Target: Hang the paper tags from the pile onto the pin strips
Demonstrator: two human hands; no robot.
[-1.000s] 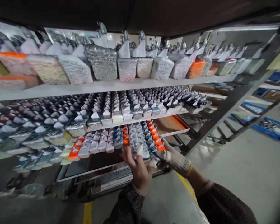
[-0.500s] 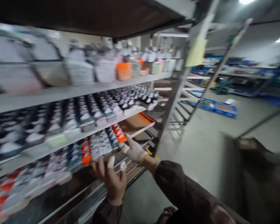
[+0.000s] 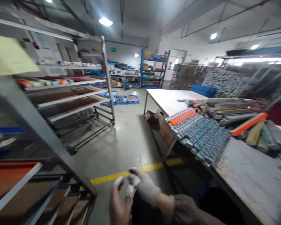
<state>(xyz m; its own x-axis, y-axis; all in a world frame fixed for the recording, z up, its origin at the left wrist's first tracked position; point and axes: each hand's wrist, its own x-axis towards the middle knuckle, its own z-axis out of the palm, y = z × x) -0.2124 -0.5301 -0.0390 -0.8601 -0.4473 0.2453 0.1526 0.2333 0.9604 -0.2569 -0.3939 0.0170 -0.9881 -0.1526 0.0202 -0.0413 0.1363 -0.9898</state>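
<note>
My left hand (image 3: 120, 198), with white coverings on some fingertips, is raised low in the middle of the view, its fingers bent and blurred. My right hand (image 3: 146, 187), in a whitish glove, is close beside it on the right, and the fingertips of both meet or nearly meet. Whether anything small is between them cannot be made out. To the right, rows of grey, teal and orange pieces (image 3: 201, 134) lie along the edge of a white table (image 3: 245, 168).
A metal rack (image 3: 37, 131) with trays stands close on the left, another rack (image 3: 110, 93) behind it. Long bars (image 3: 234, 104) are piled on the table. Blue crates (image 3: 132, 99) sit on the floor ahead. A yellow line (image 3: 110, 177) crosses the floor.
The view has swung right, from the loaded shelves to the aisle and table. My hands have left the orange and grey rows on the shelf and come together.
</note>
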